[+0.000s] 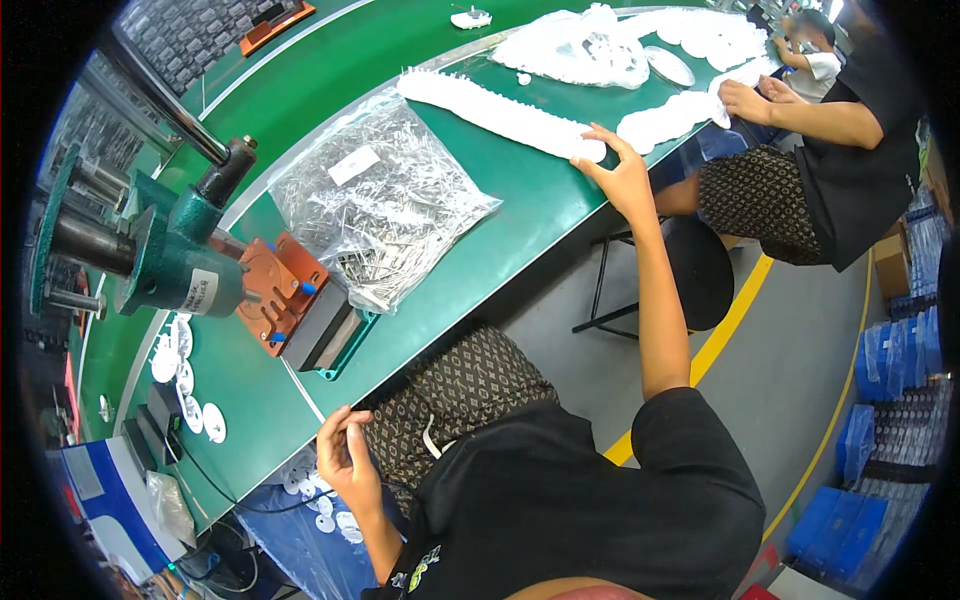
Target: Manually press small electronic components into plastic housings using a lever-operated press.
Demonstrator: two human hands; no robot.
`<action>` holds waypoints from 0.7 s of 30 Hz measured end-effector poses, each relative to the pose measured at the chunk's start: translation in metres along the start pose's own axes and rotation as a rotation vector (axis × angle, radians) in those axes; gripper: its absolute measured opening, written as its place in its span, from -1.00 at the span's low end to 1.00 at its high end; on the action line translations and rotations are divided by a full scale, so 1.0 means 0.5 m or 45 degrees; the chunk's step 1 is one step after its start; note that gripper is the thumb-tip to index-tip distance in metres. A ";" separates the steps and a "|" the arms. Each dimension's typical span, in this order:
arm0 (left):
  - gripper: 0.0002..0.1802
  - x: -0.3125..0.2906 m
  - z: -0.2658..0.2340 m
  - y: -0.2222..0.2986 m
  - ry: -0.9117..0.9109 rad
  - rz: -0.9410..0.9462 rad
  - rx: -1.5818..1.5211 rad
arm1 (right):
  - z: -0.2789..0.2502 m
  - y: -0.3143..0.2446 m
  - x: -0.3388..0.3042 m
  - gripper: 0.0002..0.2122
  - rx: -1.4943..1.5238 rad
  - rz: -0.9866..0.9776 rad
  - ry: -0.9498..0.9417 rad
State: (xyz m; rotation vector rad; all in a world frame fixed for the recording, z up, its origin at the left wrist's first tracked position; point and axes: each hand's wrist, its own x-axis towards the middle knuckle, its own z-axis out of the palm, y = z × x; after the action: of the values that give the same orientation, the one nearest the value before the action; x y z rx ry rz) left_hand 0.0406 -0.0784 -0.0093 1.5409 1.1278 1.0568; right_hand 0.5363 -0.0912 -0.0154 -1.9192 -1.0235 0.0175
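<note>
My right hand (625,180) reaches across to the near end of a long row of white round plastic parts (495,112), stacked face to face on the green table. Its thumb and forefinger are spread at either side of the end piece, touching or almost touching it. Close to the table's front edge, my left hand (350,465) is raised with fingers loosely bent and apart, nothing visible in it. Between the hands, a clear bag of thin metal parts (375,195) lies on the table. An orange fixture (285,295) sits under a dark green press (175,250).
Loose white discs (213,422) lie left of the press, near a black cable. Below the table edge hangs a blue bag with white discs (325,520). A co-worker's hands (750,100) handle white parts at the right. A black stool (695,275) stands between us.
</note>
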 end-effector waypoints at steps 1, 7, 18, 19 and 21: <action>-0.73 0.002 -0.007 -0.002 -0.012 0.070 -0.010 | 0.002 -0.004 -0.002 -0.58 -0.045 -0.001 -0.001; -0.70 0.049 -0.102 0.113 -0.105 0.639 0.071 | 0.070 -0.011 -0.042 -0.49 -0.233 -0.274 0.201; -0.19 0.219 -0.072 0.275 -0.423 1.436 -0.232 | 0.137 -0.045 -0.196 -0.70 0.003 -0.458 0.718; -0.19 0.221 -0.068 0.278 -0.442 1.419 -0.226 | 0.153 -0.074 -0.236 -0.73 0.062 -0.448 0.642; -0.20 0.247 -0.064 0.288 -0.403 1.514 -0.133 | 0.233 -0.090 -0.344 -0.74 0.282 -0.232 0.365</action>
State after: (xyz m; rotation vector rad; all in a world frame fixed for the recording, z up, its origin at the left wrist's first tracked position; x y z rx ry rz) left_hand 0.0612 0.0252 0.1515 2.2151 -0.1779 1.4728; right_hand 0.3487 -0.1104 -0.1135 -1.5697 -0.9546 -0.2326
